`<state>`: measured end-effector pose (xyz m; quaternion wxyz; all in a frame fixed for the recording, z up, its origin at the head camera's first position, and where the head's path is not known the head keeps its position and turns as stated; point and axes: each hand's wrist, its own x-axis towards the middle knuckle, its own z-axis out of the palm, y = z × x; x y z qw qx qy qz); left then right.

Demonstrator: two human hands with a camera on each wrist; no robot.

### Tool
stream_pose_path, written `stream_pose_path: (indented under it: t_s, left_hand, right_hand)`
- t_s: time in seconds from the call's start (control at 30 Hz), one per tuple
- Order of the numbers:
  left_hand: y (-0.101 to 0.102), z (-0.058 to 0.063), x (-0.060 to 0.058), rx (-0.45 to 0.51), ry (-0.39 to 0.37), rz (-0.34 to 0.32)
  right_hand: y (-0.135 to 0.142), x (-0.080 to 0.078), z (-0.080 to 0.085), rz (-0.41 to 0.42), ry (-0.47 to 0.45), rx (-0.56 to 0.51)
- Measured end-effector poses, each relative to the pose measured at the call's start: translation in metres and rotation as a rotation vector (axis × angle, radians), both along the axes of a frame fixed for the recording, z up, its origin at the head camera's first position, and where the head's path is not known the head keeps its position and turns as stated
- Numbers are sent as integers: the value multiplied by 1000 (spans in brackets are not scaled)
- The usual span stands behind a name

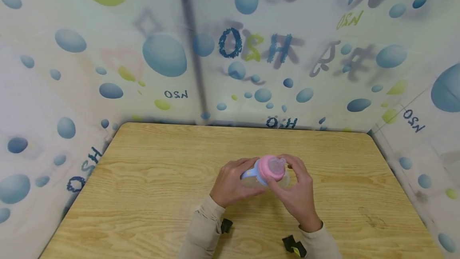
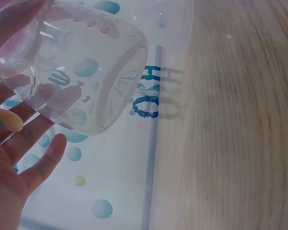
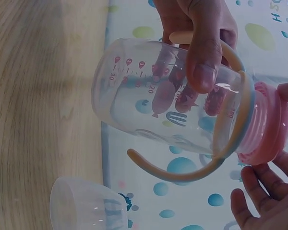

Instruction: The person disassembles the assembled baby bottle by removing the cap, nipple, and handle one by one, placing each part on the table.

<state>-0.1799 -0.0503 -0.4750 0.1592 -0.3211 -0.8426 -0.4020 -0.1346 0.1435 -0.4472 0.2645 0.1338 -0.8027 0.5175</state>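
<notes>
A clear baby bottle [image 3: 129, 100] with printed markings is held tilted above the table between both hands. It has a pink screw collar [image 1: 265, 166], a clear nipple [image 1: 277, 166] and a ring with two curved handles [image 3: 177, 176]. My left hand [image 1: 231, 183] grips the bottle's body, its thumb lying along the side in the right wrist view. Thumb and fingers of my right hand [image 1: 298, 197] pinch the pink collar from the right. Close below the bottle in the right wrist view is a translucent cap [image 3: 84, 206], which also shows in the left wrist view.
The wood-grain table [image 1: 151, 171] reaches to a white wall [image 1: 215, 83] printed with blue and green drops and letters. Small black pieces [image 1: 294, 246] show beside the right sleeve, and another black piece [image 1: 226, 226] beside the left sleeve.
</notes>
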Motion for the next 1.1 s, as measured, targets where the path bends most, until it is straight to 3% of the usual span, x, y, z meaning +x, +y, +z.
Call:
stream_pose_path:
  t_s: [0.4,0.9,1.1]
  left_hand:
    - [-2,0,1,-20,5,9]
    - [-3,2,2,-18,-11,25]
    - [-3,3,1,-6,-10,20]
  right_hand:
    - [12,1,8,-26,64,-42]
    - [39,-9,-2,-181,79,43]
    - [50,-14,-10,-237,8,63]
